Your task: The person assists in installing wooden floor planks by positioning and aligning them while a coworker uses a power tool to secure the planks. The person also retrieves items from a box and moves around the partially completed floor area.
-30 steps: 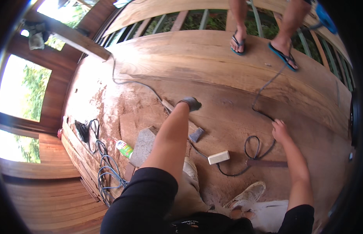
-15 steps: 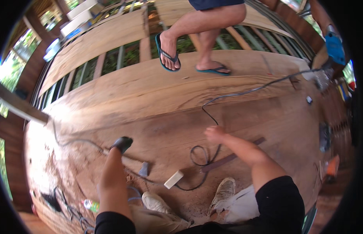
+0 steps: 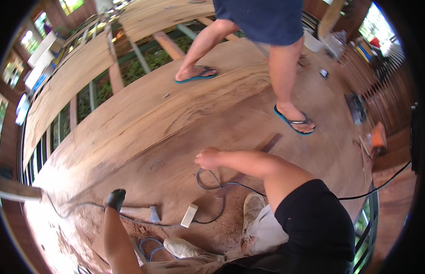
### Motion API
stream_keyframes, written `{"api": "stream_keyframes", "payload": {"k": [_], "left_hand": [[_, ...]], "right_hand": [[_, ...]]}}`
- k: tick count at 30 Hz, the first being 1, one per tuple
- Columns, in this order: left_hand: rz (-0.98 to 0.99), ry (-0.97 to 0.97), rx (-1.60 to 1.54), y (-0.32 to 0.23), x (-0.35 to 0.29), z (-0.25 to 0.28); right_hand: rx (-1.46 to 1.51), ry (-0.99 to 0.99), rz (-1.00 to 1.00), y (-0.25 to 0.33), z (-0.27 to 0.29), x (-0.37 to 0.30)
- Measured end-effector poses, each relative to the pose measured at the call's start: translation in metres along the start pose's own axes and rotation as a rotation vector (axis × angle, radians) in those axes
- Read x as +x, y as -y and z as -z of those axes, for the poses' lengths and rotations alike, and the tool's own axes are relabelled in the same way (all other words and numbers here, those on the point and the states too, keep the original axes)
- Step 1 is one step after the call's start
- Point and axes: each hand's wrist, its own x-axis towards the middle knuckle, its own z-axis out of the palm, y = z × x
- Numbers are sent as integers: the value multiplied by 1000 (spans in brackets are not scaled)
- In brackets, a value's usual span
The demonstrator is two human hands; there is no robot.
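My left hand (image 3: pixel 115 199), in a dark glove, is low over the dusty boards; its fingers blur into one dark shape. Beside its wrist lies a hammer-like tool (image 3: pixel 154 214) with a grey head and pale handle. A black cable (image 3: pixel 221 208) runs past that tool to a cream rectangular block (image 3: pixel 189 215) and on into a loop. My right hand (image 3: pixel 206 158) is bare, its fingers curled closed just above the loop. Whether it grips anything is hidden. A dark flat strip of wood (image 3: pixel 270 144) lies beyond my right forearm.
Another person (image 3: pixel 285 77) in navy shorts and flip-flops stands ahead on the wooden floor (image 3: pixel 144 137). Open gaps between joists (image 3: pixel 91 93) lie at the far left. An orange object (image 3: pixel 379 138) and a dark tool (image 3: pixel 356 108) sit at the right. Blue cord (image 3: pixel 153 244) coils by my left shoe.
My view has turned right. The other person has stepped to the right and nearer, and the blue power tool has left view. Its cable now trails off to my right.
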Motion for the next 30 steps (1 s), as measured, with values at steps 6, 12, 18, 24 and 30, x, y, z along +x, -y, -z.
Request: {"api": "stream_keyframes", "payload": {"k": [6,12,18,24,30], "left_hand": [[267,68,-254,7,-2,-1],[319,40,-374,-54,-32,7],[307,140,-282,-4,2,-4],[-53,63,-804,-69,2,24],[-153,-217,-1084,-150,-113,83]], "right_hand": [[-28,52,-21,3,10,9],[3,-37,-73,-3,2,1],[-41,66,-60,6,20,17],[183,-265,-163,-15,37,32],[526,-490,-404,70,143,32]]}}
